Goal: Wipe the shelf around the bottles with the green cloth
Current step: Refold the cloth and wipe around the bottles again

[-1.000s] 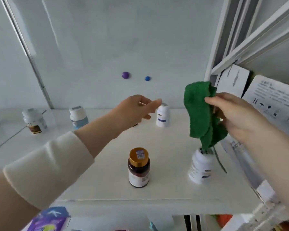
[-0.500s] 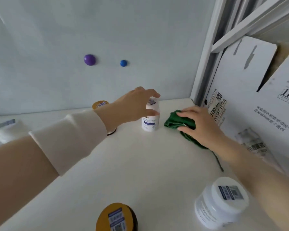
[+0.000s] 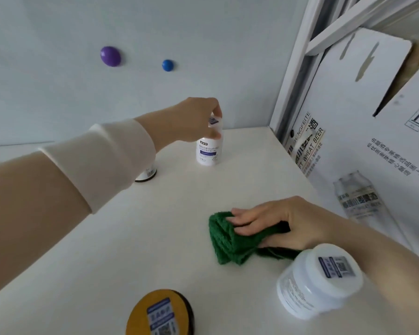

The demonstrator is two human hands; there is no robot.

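The carton (image 3: 344, 131) reads "WHEAT BEER"; bottle labels look too blurred to read. The right hand (image 3: 283, 221) presses the crumpled green cloth (image 3: 230, 240) on the shelf (image 3: 155, 238). The left hand (image 3: 194, 119) pinches the small white bottle (image 3: 208, 151).

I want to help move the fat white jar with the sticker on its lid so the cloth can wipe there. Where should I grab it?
Probably from above: wrap your fingers around the wide lid of the white jar. It stands upright with the lid top clear. Come from the front, since the right hand and green cloth sit just behind it.
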